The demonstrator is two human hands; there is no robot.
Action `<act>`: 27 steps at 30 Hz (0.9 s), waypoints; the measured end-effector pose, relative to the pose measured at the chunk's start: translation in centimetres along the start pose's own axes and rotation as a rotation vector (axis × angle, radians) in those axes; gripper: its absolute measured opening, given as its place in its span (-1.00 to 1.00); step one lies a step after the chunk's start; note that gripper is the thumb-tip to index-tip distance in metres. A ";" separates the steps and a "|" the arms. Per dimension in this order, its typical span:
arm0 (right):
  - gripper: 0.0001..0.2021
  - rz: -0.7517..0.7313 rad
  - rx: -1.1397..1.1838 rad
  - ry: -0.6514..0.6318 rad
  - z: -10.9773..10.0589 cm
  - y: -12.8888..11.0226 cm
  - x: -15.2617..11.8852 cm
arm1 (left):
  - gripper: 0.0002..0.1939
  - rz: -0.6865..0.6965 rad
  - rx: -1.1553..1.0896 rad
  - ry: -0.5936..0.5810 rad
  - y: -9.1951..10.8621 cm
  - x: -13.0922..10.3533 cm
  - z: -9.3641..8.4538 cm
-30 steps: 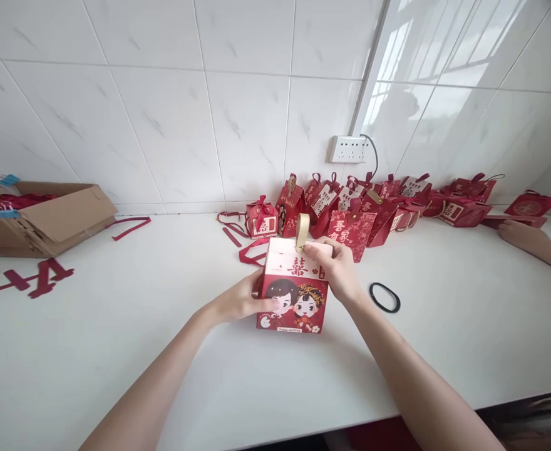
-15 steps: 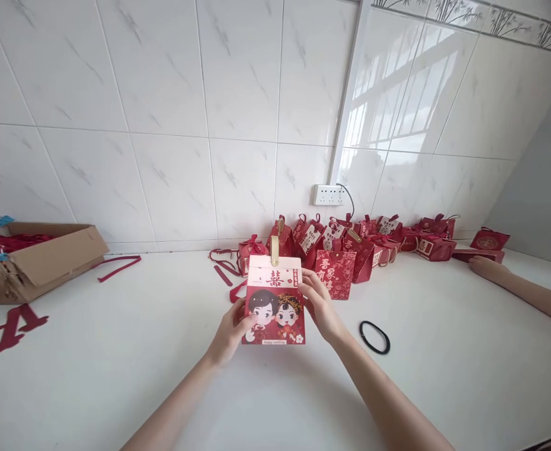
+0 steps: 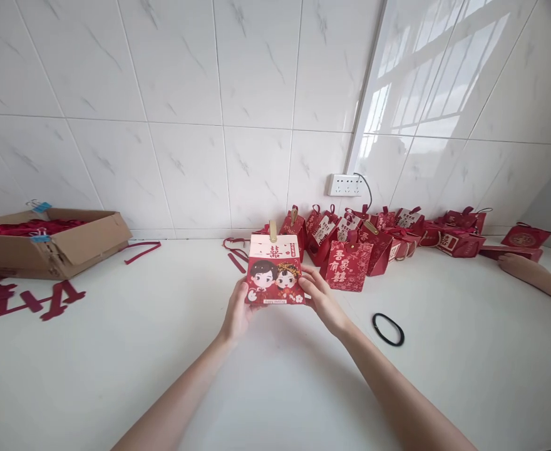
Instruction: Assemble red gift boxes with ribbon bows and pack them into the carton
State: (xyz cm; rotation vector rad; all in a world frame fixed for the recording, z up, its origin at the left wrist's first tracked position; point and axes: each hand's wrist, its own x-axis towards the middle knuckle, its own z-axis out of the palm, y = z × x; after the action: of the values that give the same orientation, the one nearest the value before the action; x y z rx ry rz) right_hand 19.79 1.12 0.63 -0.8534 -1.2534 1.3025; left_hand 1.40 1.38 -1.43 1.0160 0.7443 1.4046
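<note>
Between my two hands is a red gift box with a cartoon couple on its front, a pale top flap and a gold strap handle. My left hand grips its left side, thumb at the edge and fingers partly hidden below. On the right side, my right hand is closed on the box, fingers lying over its edge. Just behind and to the right stands a red patterned gift box with gold characters. Other red gift boxes stand behind it.
A cardboard box of dark red ribbons stands at left, with loose ribbon pieces in front. A black hair tie lies on the white table. At far right, another person's hand touches a red box. A power strip is on the wall.
The gift box has tipped back and sits farther from me, both hands moving with it. My left thumb has slid from its front to its left edge. The whole view has shifted.
</note>
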 end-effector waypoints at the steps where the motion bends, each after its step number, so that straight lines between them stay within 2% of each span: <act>1: -0.59 0.015 0.010 0.021 0.0 0.1 0.1 | -0.40 -0.004 -0.012 -0.008 0.0 0.1 0.0; 5: -0.64 0.103 0.056 0.079 0.0 0.7 0.4 | -0.34 -0.046 -0.022 -0.025 0.1 0.2 0.1; 9: -0.66 0.204 0.114 0.056 0.2 0.7 0.4 | -0.30 -0.090 -0.028 -0.042 0.3 0.1 0.3; 14: -0.66 0.307 0.218 -0.013 0.3 0.0 0.3 | -0.45 -0.054 0.002 -0.047 0.7 -0.4 0.7; 18: -0.76 0.380 0.281 0.084 0.4 0.5 0.5 | -0.52 -0.028 0.026 -0.123 1.3 -0.8 1.1; 21: -0.81 0.341 0.173 0.099 0.6 1.5 0.6 | -0.56 -0.064 0.062 -0.193 1.4 -0.8 1.2; 23: -0.78 0.293 0.049 0.080 0.8 2.0 0.5 | -0.58 -0.051 0.092 -0.171 1.3 -0.8 1.2; 27: -0.50 0.121 -0.111 -0.015 1.1 2.4 0.1 | -0.56 0.145 0.301 -0.053 0.7 -0.8 1.2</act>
State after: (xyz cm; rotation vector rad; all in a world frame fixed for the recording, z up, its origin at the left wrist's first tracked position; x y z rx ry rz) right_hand 18.18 1.38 -1.42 -1.0137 -1.3123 1.3466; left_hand 2.18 0.41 -0.45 1.3588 0.8750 1.4086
